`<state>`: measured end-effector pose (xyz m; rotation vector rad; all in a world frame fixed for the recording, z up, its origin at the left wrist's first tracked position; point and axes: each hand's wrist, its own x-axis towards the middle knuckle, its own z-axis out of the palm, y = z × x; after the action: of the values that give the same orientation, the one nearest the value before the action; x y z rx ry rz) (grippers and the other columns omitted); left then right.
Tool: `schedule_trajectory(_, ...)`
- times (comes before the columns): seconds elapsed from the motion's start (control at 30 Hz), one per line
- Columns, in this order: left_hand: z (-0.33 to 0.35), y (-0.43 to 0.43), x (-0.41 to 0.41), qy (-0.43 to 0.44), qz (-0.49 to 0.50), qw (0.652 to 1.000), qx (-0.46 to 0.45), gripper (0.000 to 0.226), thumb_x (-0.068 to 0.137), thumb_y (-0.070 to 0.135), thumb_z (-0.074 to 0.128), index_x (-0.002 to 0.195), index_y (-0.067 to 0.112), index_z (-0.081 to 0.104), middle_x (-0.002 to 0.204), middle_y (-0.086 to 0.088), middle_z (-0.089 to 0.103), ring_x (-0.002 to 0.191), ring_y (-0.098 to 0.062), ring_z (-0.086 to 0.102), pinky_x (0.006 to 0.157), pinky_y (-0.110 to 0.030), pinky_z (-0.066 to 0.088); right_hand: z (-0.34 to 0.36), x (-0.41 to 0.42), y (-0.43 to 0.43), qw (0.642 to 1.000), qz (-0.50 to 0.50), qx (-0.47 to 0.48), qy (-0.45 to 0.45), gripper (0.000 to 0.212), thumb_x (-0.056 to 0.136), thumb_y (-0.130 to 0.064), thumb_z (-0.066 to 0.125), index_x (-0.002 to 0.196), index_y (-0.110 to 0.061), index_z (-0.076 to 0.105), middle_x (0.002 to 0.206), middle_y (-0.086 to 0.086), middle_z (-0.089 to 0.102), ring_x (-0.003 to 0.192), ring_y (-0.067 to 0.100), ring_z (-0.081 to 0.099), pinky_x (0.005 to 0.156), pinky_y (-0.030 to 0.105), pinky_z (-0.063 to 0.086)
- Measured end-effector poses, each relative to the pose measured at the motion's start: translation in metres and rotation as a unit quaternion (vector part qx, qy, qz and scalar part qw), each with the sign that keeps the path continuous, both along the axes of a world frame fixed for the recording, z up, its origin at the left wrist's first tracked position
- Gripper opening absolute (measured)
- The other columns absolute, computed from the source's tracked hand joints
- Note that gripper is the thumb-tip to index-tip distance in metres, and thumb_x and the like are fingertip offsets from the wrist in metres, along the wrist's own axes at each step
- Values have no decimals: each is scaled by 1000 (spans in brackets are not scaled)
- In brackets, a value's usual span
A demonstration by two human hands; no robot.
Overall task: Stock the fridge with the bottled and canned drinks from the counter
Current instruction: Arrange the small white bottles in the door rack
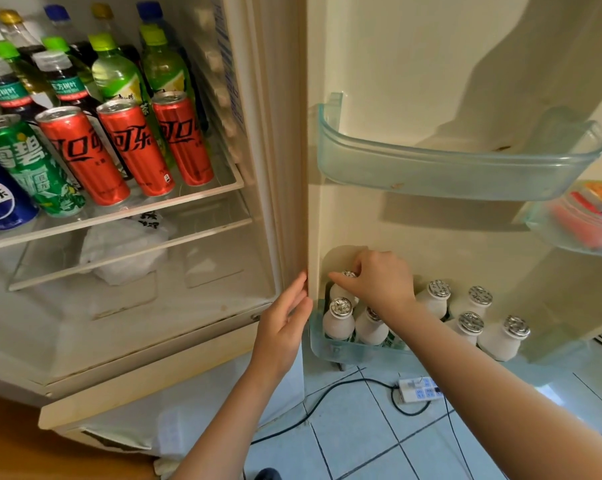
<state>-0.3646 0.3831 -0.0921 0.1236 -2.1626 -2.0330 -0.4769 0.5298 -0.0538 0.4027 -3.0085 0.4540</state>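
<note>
The fridge stands open. My right hand [375,278] grips the foil cap of a small white bottle [341,292] at the left end of the bottom door bin [324,351]. Several more small white foil-capped bottles [469,327] stand in that bin. My left hand [285,320] rests with straight fingers on the door's hinge-side edge. On the glass shelf [188,199] inside stand three red cola cans [137,147], a green can [33,168], a blue Pepsi can [1,202] and several capped bottles [116,71] behind them.
The clear middle door bin [459,168] holds nothing visible. A further bin at the right edge [583,220] holds colourful packets. A white bag [126,251] lies on the lower shelf. A power strip [419,389] and black cable lie on the tiled floor.
</note>
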Motion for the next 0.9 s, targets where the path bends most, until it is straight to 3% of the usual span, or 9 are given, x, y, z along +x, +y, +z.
schedule_trajectory(0.13,1,1,1,2,-1,1000,7,42,88,35,50,129,44,44,138,16,48,127,6,44,103,-15,36,1,-1,-2,998,43,-5,-35,48,84,-57,55,75,-10,61,68,5,61,68,24,58,59,32,44)
schedule_trajectory(0.27,2,2,2,2,7,1000,-3,37,95,28,49,127,46,43,139,13,48,125,8,44,102,-12,36,0,-2,1,997,50,5,-55,49,88,-53,53,62,-11,52,57,3,50,62,22,52,55,31,37)
schedule_trajectory(0.4,4,2,2,-6,16,1000,-5,37,98,22,45,125,47,44,139,15,48,124,8,45,109,-31,38,0,0,3,998,40,-10,-56,54,86,-56,54,53,-14,42,50,1,43,57,21,47,47,29,28)
schedule_trajectory(0.5,7,4,2,-14,17,1000,4,35,98,24,45,124,47,45,137,19,48,125,6,45,110,-39,37,-2,2,5,997,37,-26,-61,54,85,-58,54,57,-12,48,54,3,49,60,23,52,51,29,32)
schedule_trajectory(0.7,8,6,3,-23,22,999,24,33,97,26,46,120,50,46,136,20,48,126,4,45,111,-41,36,-3,1,7,993,59,-38,-92,53,88,-54,52,57,-12,43,52,1,45,54,18,45,53,30,33)
schedule_trajectory(0.9,7,7,3,-26,28,999,24,32,96,30,47,120,51,48,139,16,48,127,3,45,111,-42,36,1,-1,5,992,80,-41,-84,50,87,-52,56,63,-8,51,55,5,48,56,19,47,55,33,36)
